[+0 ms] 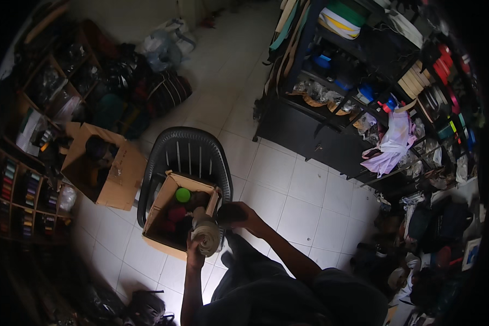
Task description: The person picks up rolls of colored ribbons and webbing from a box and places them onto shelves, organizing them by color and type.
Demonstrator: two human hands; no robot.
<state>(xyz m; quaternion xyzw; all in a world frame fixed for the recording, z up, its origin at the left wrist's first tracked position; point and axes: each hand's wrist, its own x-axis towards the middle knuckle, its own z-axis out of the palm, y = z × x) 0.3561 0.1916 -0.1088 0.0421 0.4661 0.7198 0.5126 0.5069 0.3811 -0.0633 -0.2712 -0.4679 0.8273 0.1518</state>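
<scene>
My left hand (194, 252) is closed around a beige roll of strap-like material (207, 239), its coiled end facing up. My right hand (248, 218) grips a dark, rounded object (231, 214) beside it; its kind is too dark to make out. Both hands are at the near right edge of an open cardboard box (175, 251), which rests on a black plastic armchair (186, 136). Inside the box lie a bright green round item (183, 194), some reddish pieces (176, 213) and other dark things in shadow.
A second open cardboard box (126, 176) stands left of the chair, near shelves of thread spools (30, 187). A black shelving unit (293, 122) with rolls and bags fills the right, a lilac plastic bag (391, 142) hanging from it. Bags (168, 92) are heaped at the back left.
</scene>
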